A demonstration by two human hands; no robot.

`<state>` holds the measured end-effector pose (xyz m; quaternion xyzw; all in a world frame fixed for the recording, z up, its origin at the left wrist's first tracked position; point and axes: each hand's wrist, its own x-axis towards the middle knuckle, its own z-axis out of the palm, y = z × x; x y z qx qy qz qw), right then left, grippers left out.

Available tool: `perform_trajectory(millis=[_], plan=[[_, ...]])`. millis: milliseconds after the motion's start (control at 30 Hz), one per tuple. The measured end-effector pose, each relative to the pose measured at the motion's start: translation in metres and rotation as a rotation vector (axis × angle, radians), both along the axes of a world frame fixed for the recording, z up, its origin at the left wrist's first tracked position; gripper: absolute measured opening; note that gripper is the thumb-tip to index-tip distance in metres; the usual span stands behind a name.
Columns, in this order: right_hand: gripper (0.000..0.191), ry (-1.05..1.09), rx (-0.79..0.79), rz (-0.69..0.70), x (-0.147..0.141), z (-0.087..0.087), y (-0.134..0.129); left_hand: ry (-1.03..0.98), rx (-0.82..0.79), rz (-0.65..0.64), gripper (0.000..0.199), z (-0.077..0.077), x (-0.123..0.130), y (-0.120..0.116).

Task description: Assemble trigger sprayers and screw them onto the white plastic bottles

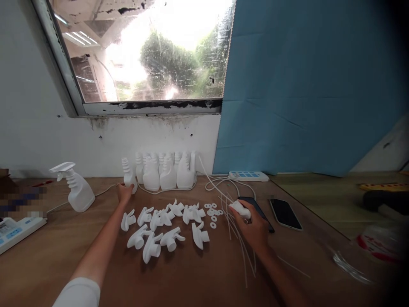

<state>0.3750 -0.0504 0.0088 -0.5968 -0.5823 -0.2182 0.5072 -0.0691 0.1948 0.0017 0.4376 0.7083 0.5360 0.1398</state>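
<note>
At the near side of the bottle row, my left hand (125, 190) is closed around a white spray bottle (128, 175) without a head, still upright on the table. My right hand (255, 224) grips a white trigger sprayer head (242, 209) above several thin clear dip tubes (234, 228). Between my arms lie several loose sprayer heads (172, 238). White ring washers (213, 225) are gathered just left of my right hand. Several headless white bottles (168, 172) stand in a group against the wall.
An assembled spray bottle (79, 192) stands at the left, near a power strip (19, 232). Another power strip (249, 175) lies by the blue curtain (287, 106). Beyond my right hand are a dark phone-like slab (266, 219) and a phone (285, 214). A clear plastic container (367, 251) is at far right.
</note>
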Motion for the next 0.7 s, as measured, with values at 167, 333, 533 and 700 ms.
perform_trajectory(millis=[167,333,533,700], plan=[[0.038,-0.002,0.012,0.086,-0.008,0.005,-0.002,0.009,0.073,0.045,0.053,0.012,-0.004,-0.014],[0.039,0.067,-0.022,0.193,-0.025,0.012,-0.006,-0.017,0.336,-0.104,0.043,0.034,0.028,-0.072],[0.042,0.083,-0.128,0.331,-0.074,0.005,-0.02,0.025,0.279,-1.098,0.039,0.021,0.124,-0.212],[0.058,-0.036,-0.341,0.739,-0.116,-0.002,-0.052,0.247,0.232,-1.4,0.107,-0.014,0.149,-0.275]])
